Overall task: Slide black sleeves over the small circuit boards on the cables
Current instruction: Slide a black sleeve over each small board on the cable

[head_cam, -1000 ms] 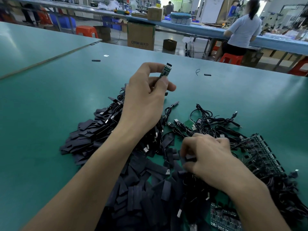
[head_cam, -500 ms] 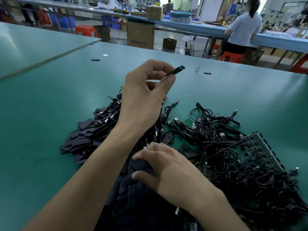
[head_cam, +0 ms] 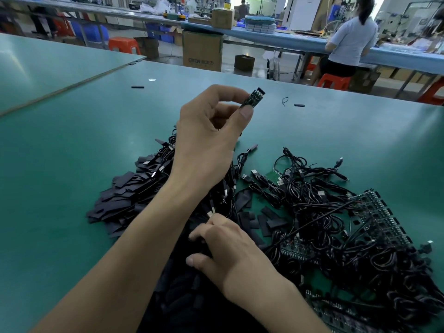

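- The left hand (head_cam: 204, 140) was raised above the matte green worktop (head_cam: 72, 152), at 12 o'clock from the parts heap.
- Its thumb and forefinger were closed in a pinch on the lower end of a small green-and-black circuit board (head_cam: 253, 99). The other fingers were loosely curled behind.
- The board's free end pointed up toward 1 o'clock and was bare, with no sleeve on it yet.
- Judgement: the board was held high with its end outward so a sleeve could be slid over the free end, clear of the tangle below.
- The board's own cable could not be traced. It probably dropped behind the palm.
- The right hand (head_cam: 228, 248) was low at 6 o'clock, with its fingers (head_cam: 201, 233) bent down onto the pile of flat black sleeves (head_cam: 125, 195).
- That area was blurred and dark, so I could not tell whether a sleeve was actually pinched or only touched.
- Judgement: the right hand was probably there to pick a single sleeve for the waiting board.
- The sleeves fanned from 9 o'clock round to 6 o'clock. The tangled thin black cables (head_cam: 312, 200) lay at 3 o'clock, with more boards among them.
- Judgement: both stocks lay within easy reach, which cuts travel between pick-up and fitting.
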`<state>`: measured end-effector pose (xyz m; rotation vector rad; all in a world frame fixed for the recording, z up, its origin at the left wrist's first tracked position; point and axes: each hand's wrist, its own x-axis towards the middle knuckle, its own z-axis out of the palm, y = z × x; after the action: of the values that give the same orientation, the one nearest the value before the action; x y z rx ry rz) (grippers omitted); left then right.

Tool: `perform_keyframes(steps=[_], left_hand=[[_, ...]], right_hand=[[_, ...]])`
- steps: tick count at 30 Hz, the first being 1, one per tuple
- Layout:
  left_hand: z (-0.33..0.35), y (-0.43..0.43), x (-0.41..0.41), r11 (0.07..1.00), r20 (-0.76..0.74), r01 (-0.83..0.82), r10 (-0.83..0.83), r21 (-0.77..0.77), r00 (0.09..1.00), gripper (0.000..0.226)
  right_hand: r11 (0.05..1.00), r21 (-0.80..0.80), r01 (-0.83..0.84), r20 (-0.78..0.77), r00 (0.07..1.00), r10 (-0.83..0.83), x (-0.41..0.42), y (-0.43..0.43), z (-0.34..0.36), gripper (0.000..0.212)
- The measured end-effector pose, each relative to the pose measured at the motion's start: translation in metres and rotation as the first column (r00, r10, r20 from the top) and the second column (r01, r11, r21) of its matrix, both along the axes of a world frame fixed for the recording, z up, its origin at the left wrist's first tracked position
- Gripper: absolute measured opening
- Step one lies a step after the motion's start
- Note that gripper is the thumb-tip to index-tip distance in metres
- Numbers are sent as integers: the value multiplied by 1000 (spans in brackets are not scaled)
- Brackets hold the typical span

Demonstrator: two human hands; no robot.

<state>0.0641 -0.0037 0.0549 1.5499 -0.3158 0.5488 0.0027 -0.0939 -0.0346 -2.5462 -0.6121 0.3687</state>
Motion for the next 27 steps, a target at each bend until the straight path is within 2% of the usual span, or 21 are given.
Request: perform_keyframes(steps=[5,10,15,18,21,27], left_hand=[[0,0,1,1000,2,-3,3,-5,1000,19],[-1,1,1,1000,-4,-3,3,-15,1000,19],[0,1,0,1000,5,-14,14,-9,1000,21],[0,2,1,1000,-2,-17,17,-4,1000,20],[0,2,1,1000,-10,-19,19,-4,1000,19],[-4,2,2,997,13,-9,8,70,1000,14]], right_hand=[[994,95,63,-68,996,-57,2,-3,1,18],[974,193,122,-69,991,-111,6,-12,1,22],[964,242,108,-37,994,-102,10,-21,2,30],[944,297,146,-21,989,-147,12,-26,7,18],[906,395,152,62,980,-191,16,-36,16,6],[781,600,174,183,920,-346,26,-67,44,23]])
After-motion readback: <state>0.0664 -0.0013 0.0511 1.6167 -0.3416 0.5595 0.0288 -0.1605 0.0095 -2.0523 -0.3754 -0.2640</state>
